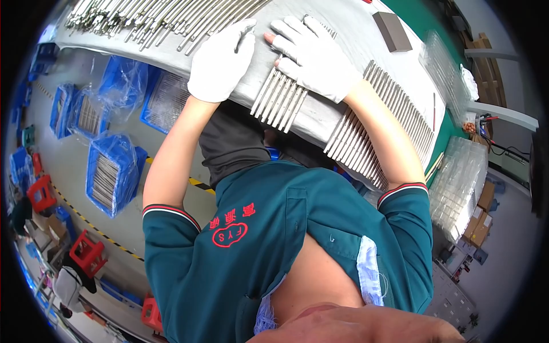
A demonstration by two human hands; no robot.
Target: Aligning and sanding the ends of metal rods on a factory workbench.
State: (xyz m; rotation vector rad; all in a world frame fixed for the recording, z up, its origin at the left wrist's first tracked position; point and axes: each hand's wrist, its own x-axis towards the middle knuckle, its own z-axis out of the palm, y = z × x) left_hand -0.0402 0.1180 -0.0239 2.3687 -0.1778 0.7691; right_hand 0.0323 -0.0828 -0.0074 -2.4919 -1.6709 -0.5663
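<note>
My left hand [220, 60], in a white glove, lies on the grey table top [354, 34] with its fingers curled round what looks like a thin metal rod [245, 39]. My right hand [311, 54], also gloved, rests flat with fingers spread on the far end of a short row of metal rods [280, 102] laid side by side. A longer row of the same rods [377, 128] runs along the table edge beside my right forearm. A pile of loose rods [154, 20] lies at the far left of the table.
Blue crates [111, 174] lined with plastic and holding rods stand on the floor to the left, with red crates [86, 251] and yellow-black floor tape. A grey block [392, 31] lies on the table. Stacked clear trays [460, 183] and cardboard boxes [480, 226] are at right. Another person [68, 286] is at the lower left.
</note>
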